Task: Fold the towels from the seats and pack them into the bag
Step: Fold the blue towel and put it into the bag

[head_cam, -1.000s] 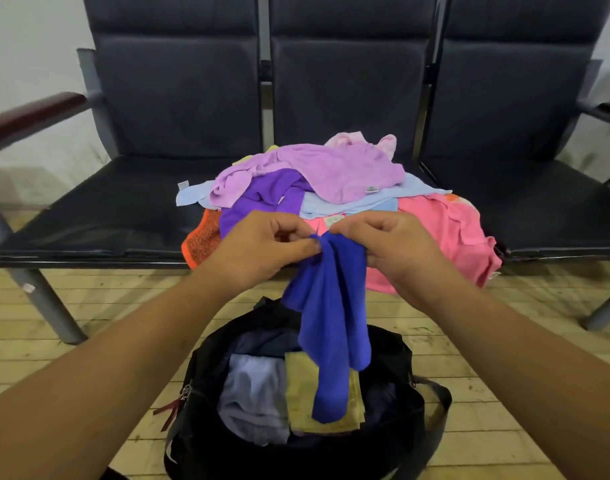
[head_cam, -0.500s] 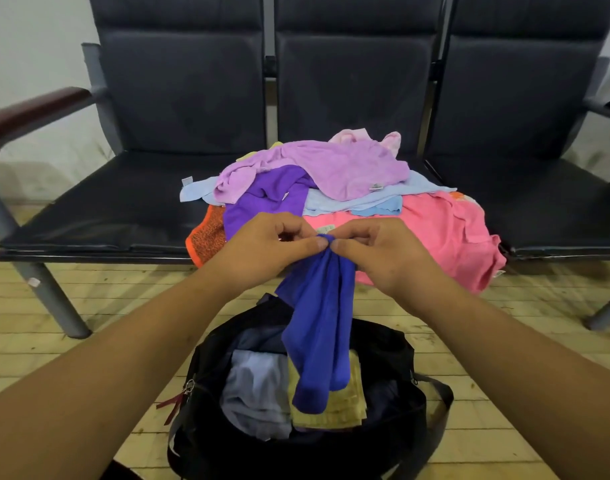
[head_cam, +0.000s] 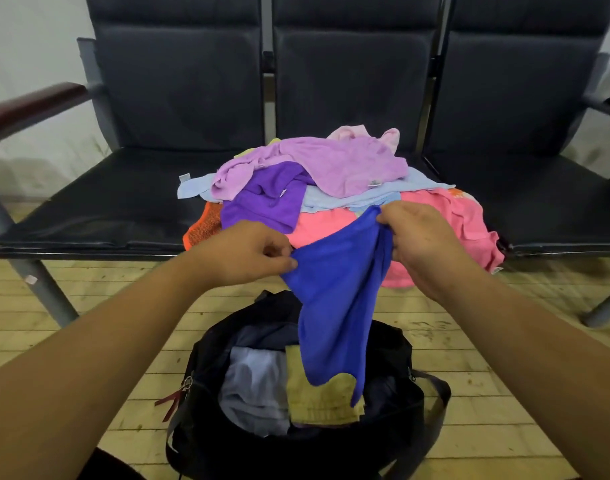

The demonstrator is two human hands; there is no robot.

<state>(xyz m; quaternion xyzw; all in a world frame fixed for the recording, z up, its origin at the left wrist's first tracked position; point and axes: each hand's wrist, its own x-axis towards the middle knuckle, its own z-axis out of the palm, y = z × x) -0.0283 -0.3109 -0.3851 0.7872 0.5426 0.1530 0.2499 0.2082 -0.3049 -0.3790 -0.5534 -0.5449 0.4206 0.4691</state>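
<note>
Above the open bag point(head_cam: 397, 355), the left hand point(head_cam: 241, 252) and right hand point(head_cam: 425, 244) are pinching the top edge of the blue towel point(head_cam: 334, 299), fingers clamped on cloth; its hanging tail is hiding part of the folded towels point(head_cam: 317, 400) packed inside.

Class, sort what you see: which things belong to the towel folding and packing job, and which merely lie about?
Job: royal-blue cloth towel, pinched by left hand and right hand; heap of coloured cloth towels; open black fabric bag.
Lying about: dark red wooden armrest; pale wooden plank floor.
</note>
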